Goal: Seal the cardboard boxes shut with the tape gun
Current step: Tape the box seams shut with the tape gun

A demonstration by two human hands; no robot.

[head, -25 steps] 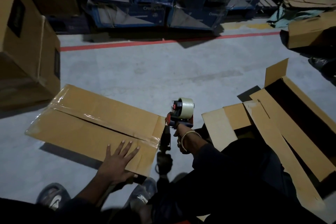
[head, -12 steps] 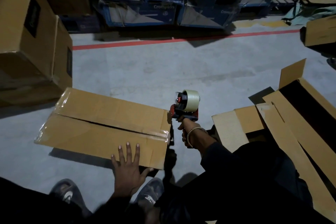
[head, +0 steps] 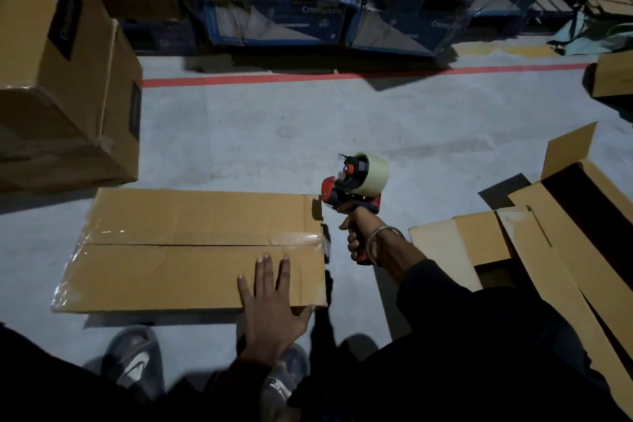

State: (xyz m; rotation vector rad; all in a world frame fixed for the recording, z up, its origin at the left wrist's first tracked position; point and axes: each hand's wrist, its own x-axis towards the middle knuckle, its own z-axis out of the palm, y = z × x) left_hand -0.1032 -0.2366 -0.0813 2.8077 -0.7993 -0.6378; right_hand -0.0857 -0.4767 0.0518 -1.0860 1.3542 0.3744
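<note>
Cardboard box (head: pixel 191 250) lies taped under my flat, open-fingered left hand (head: pixel 272 305); my right hand (head: pixel 358 233) grips the tape gun (head: pixel 356 187) at its right end.

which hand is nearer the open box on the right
Right. The right hand, holding the tape gun, is just left of the open box. The left hand lies farther left, flat on the taped box.

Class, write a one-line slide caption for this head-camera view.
Left hand steadies a taped cardboard box; right hand holds the tape gun beside it.
</note>
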